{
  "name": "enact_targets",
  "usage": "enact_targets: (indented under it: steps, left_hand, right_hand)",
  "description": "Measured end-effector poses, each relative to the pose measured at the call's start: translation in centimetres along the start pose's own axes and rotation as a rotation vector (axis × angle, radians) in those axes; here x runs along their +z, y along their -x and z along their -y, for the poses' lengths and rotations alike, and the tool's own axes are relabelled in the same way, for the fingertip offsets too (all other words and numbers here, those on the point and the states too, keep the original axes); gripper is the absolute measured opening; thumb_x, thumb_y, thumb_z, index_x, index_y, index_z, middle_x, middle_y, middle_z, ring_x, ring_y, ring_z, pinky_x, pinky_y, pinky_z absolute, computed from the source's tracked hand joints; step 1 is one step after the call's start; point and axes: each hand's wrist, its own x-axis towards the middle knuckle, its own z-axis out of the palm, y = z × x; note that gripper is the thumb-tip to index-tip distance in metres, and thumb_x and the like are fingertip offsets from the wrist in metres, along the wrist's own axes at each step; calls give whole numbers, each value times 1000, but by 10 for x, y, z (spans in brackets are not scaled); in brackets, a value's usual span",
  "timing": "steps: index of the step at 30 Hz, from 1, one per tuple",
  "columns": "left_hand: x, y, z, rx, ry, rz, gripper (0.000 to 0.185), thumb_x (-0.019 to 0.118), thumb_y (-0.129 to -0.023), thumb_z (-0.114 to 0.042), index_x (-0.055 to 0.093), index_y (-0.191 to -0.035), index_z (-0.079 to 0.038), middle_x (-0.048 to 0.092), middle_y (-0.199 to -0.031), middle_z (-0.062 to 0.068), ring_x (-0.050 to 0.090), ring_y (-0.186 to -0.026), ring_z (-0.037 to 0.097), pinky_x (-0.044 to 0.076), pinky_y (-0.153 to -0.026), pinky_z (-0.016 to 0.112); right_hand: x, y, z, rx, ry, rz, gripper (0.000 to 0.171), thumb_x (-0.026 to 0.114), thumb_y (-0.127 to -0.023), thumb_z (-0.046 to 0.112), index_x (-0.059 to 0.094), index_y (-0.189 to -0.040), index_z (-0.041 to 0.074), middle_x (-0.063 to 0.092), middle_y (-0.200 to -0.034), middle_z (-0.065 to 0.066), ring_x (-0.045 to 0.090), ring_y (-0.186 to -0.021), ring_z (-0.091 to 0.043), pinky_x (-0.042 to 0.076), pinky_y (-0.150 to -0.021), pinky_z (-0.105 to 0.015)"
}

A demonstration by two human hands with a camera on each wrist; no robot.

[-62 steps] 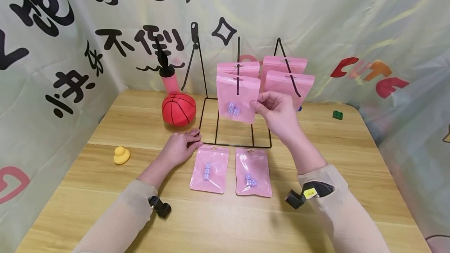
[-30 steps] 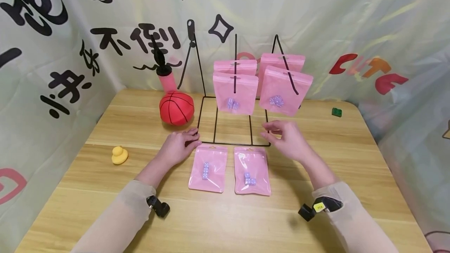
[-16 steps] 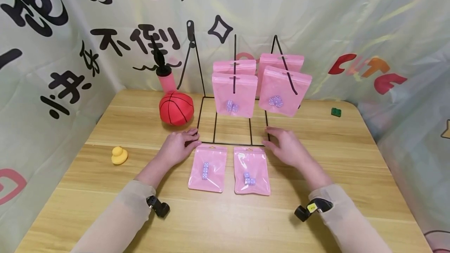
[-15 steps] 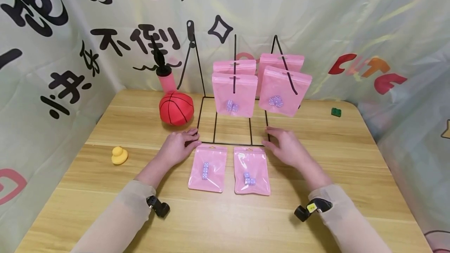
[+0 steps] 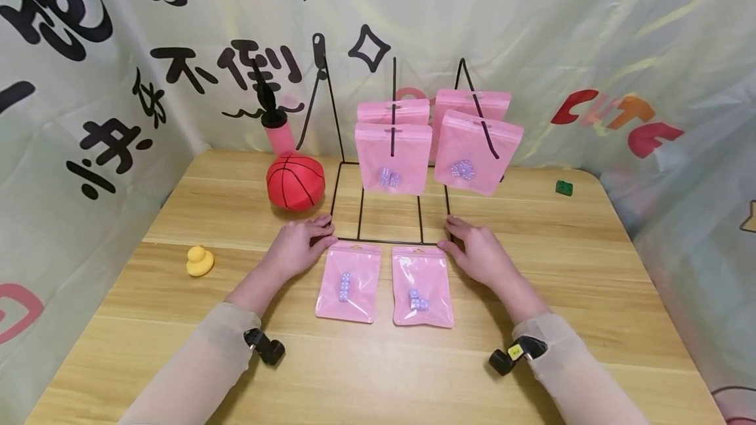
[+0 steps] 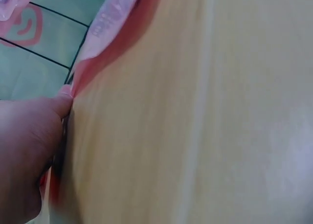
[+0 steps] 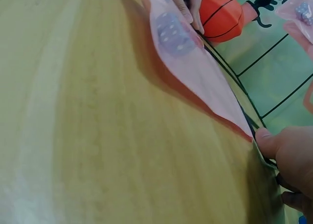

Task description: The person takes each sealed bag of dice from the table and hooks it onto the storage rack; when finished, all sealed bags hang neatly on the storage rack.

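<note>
A black wire rack (image 5: 384, 242) stands mid-table with several pink bags of small purple dice hung on it, the front ones at left (image 5: 392, 156) and right (image 5: 477, 149). Two more pink bags lie flat before it, one left (image 5: 348, 281) and one right (image 5: 422, 286). My left hand (image 5: 301, 246) rests on the table at the rack's front left corner, fingers relaxed. My right hand (image 5: 475, 251) lies flat at the front right corner, holding nothing. In the right wrist view my right hand (image 7: 288, 160) touches the wire base beside a flat bag (image 7: 195, 62).
An orange basketball (image 5: 294, 181) and a pink pump (image 5: 279, 130) stand left of the rack. A yellow duck (image 5: 199, 261) sits near the left edge, a green block (image 5: 564, 187) at the far right. A printed banner closes off the back and sides.
My right hand let go of the hanging bag, came down and settled on the table at the rack's front right corner. The left hand stayed put.
</note>
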Motion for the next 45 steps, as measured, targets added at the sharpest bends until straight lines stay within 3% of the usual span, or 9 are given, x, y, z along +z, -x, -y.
enact_targets:
  steps: [9, 17, 19, 24, 32, 37, 45]
  left_hand:
    - [-14, 0, -4, 5, 31, 90, 39, 76, -102, -26, 74, -131, 0, 63, -143, 20, 59, -136, 34, 45, -114, 51]
    - [-26, 4, -12, -41, 92, 45, 38, 75, -101, -27, 75, -127, 2, 74, -127, 17, 68, -124, 34, 51, -110, 51]
    - [-30, 9, -17, -95, 114, 50, 37, 76, -100, -29, 77, -123, 0, 77, -119, 13, 72, -116, 32, 54, -105, 51]
    - [-35, 23, -30, -315, 232, 87, 32, 78, -99, -31, 80, -116, -3, 79, -104, 5, 74, -95, 23, 61, -89, 45]
    - [-31, 35, -47, -577, 497, 169, 29, 79, -98, -25, 78, -106, 3, 77, -84, 6, 75, -76, 19, 62, -69, 32]
    - [-23, 34, -50, -671, 567, 158, 26, 82, -95, -22, 79, -101, 3, 77, -79, 8, 75, -73, 19, 63, -65, 31]
    - [-14, 34, -52, -722, 646, 131, 26, 85, -92, -14, 77, -105, 7, 75, -80, 11, 69, -67, 16, 61, -62, 28]
  right_hand:
    - [8, 2, -2, 26, 0, -15, 50, 74, -103, 27, 65, -136, -10, 57, -147, -26, 56, -133, -47, 47, -111, -58]
    - [6, 2, -2, 34, -10, -19, 49, 74, -102, 27, 66, -134, -9, 57, -147, -27, 55, -134, -48, 47, -110, -60]
    - [5, 2, -2, 38, -7, -21, 49, 74, -102, 27, 67, -134, -9, 57, -147, -27, 55, -134, -48, 47, -110, -60]
    - [5, 2, -2, 47, -13, -26, 48, 74, -102, 27, 67, -134, -8, 57, -146, -27, 55, -134, -48, 46, -111, -60]
    - [6, 1, -3, 45, -21, -26, 48, 74, -102, 26, 66, -134, -9, 58, -146, -27, 55, -134, -47, 46, -111, -60]
    - [6, 1, -4, 48, -17, -28, 48, 74, -102, 27, 66, -135, -8, 57, -146, -27, 55, -134, -48, 46, -111, -60]
    - [5, 2, -3, 51, -17, -24, 49, 74, -102, 28, 66, -135, -8, 57, -147, -27, 54, -135, -47, 46, -111, -60]
